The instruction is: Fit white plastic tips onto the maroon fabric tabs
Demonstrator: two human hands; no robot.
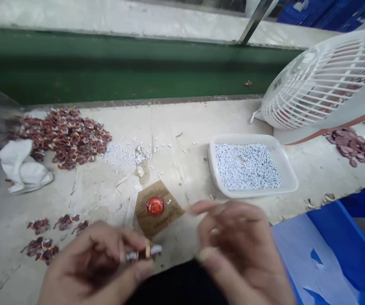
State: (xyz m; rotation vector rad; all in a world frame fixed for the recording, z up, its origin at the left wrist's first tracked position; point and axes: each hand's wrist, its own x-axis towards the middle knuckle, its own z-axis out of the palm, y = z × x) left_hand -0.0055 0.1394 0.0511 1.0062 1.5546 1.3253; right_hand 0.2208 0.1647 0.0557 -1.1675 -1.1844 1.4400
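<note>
My left hand [106, 258] pinches a small dark-brown plastic piece [142, 254] with a yellow band and white ends between thumb and fingers. To its right my right hand [236, 250] hovers, blurred, with thumb and index finger apart and the other fingers curled; I make out nothing held in it. Just beyond the hands lies a brown card [147, 222] carrying a round red dish [155, 206] and one small white piece [168, 201]. Several similar brown pieces [39, 243] lie on the table left of my left hand.
A large pile of brown pieces [71, 140] sits at the left by a crumpled white cloth [25, 169]. Scattered white bits [137, 152] lie mid-table. A white tub [292, 180] holds many more. A fan [322, 84], reddish discs [354, 146] and a blue bin [344, 237] are at the right.
</note>
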